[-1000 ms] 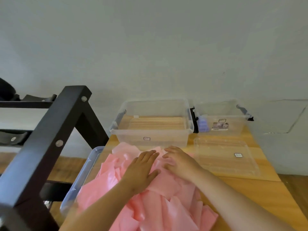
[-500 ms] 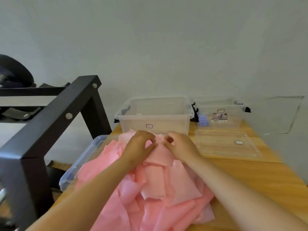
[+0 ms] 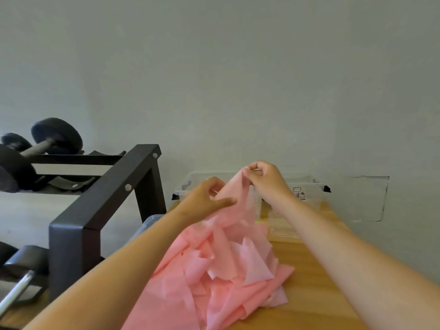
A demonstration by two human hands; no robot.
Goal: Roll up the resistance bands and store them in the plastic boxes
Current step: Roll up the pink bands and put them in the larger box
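A heap of pink resistance bands [image 3: 221, 272] lies on the wooden table [image 3: 307, 277]. My right hand [image 3: 266, 179] pinches the end of one pink band [image 3: 234, 186] and holds it raised above the heap. My left hand [image 3: 204, 196] holds the same band lower down, thumb stretched across its front. Behind the hands stand a clear plastic box [image 3: 190, 186] and a second clear box [image 3: 309, 189] at the back right, both partly hidden.
A clear lid [image 3: 281, 225] lies flat on the table in front of the right box. Another clear bin's corner [image 3: 150, 222] shows at the table's left edge. A black dumbbell rack [image 3: 100, 210] with dumbbells [image 3: 47, 141] stands to the left. A grey wall is behind.
Both hands have lifted one end of a pink band up off the heap. The view has tilted upward, showing more wall and the dumbbells.
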